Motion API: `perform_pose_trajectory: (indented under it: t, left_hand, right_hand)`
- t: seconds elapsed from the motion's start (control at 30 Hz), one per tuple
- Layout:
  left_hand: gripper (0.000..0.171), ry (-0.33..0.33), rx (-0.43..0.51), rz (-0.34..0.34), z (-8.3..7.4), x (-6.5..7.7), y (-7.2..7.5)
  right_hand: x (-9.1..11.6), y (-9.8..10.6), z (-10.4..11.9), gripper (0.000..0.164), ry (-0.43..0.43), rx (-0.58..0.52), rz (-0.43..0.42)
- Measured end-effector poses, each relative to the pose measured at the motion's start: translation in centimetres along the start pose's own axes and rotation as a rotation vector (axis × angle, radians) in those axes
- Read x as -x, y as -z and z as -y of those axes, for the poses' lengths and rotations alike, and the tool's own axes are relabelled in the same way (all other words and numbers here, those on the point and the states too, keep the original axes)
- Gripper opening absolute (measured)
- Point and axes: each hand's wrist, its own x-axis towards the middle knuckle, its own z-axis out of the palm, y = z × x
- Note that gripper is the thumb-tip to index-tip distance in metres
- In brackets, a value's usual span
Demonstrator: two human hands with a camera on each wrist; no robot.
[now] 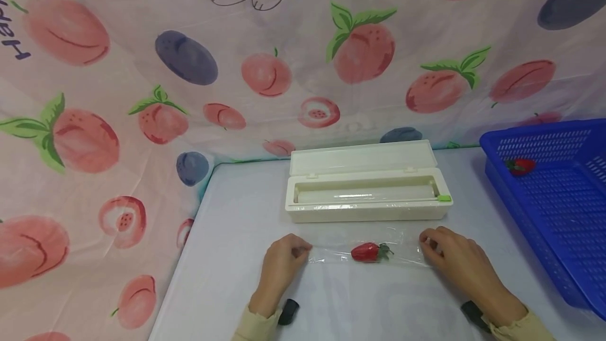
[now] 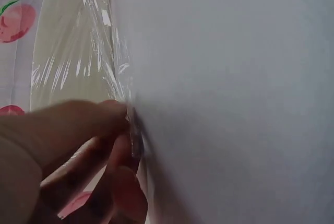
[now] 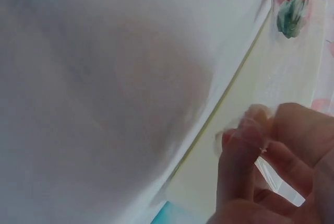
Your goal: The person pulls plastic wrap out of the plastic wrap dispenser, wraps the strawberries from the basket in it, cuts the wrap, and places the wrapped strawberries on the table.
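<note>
A sheet of clear plastic wrap stretches between the two hands in front of the white box. My left hand pinches its left end between thumb and fingers; the left wrist view shows the film creased and gathered at the fingertips. At the other end my right hand pinches the wrap, and a bit of film covers its fingertips in the right wrist view. A red strawberry with green leaves lies at the middle of the wrap, leaves pointing right. Its leafy end shows through film in the right wrist view.
Behind the wrap stands a cream wrap dispenser, lid raised, with a film roll inside and a green slide cutter. On the right is a blue basket holding another strawberry. A fruit-print cloth hangs behind.
</note>
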Motion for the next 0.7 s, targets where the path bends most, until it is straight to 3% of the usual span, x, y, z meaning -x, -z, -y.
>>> perform_pose_trajectory:
  t: [0.1, 0.4, 0.6, 0.7]
  left_hand:
    - [0.010, -0.041, -0.014, 0.041, 0.2, 0.1, 0.1]
    - [0.035, -0.125, -0.012, 0.155, 1.0, 0.0, 0.6]
    - [0.034, -0.180, -0.039, 0.230, 1.5, -0.2, 0.9]
    - [0.033, -0.193, -0.074, 0.253, 1.6, -0.3, 0.9]
  right_hand:
    - [0.1, 0.1, -0.1, 0.009, 0.002, -0.017, 0.017]
    - [0.6, 0.0, -0.6, 0.031, 0.072, -0.060, 0.054]
    - [0.6, -0.1, -0.9, 0.052, 0.089, -0.075, 0.109]
    - [0.6, -0.3, -1.0, 0.053, 0.089, -0.065, 0.128]
